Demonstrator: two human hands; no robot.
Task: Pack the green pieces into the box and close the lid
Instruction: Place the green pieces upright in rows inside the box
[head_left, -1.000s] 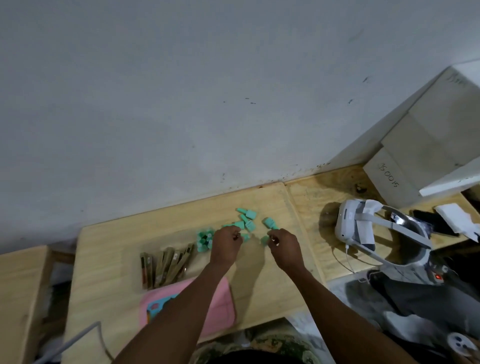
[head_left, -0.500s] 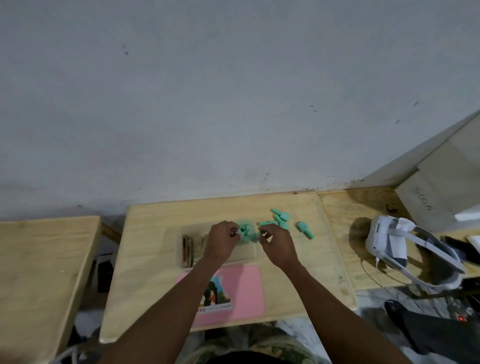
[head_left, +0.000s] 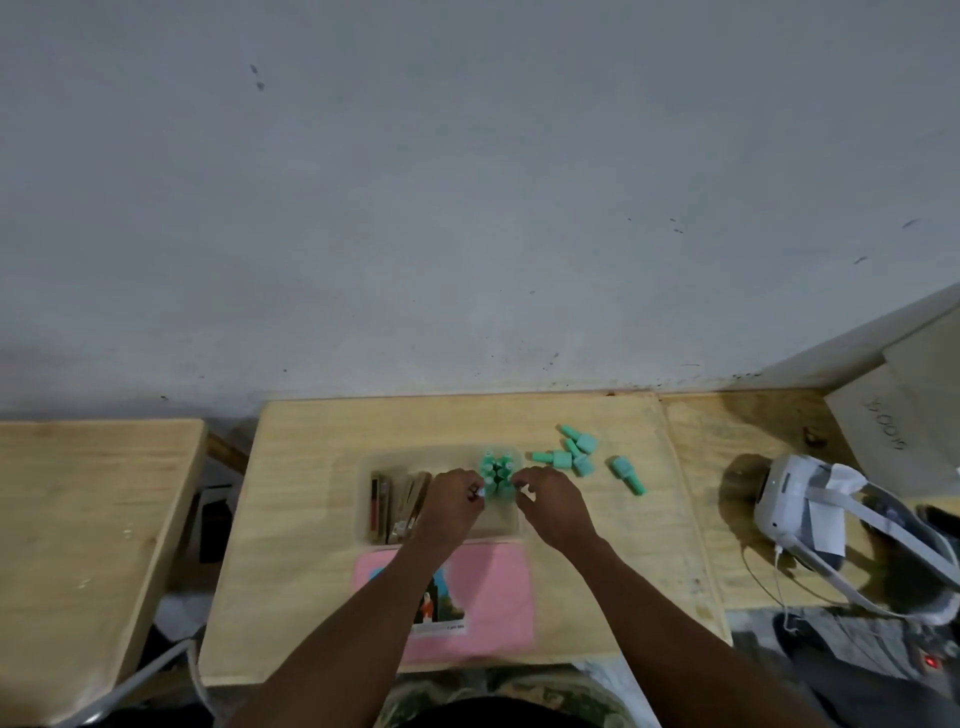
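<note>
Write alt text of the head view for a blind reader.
A person's left hand and right hand meet at a cluster of green pieces standing in a clear box on a wooden table. Loose green pieces lie to its right; a pink lid lies nearer the person.

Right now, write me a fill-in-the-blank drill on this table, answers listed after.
1. The lid lying flat nearest the person is ____ in colour.
2. The loose green pieces lie on the table to the ____ of the box.
3. The sticks in the box's left part are ____.
4. The left hand and right hand meet at the upright green pieces, which stand ____ the box.

Missing words: pink; right; brown; inside.
</note>
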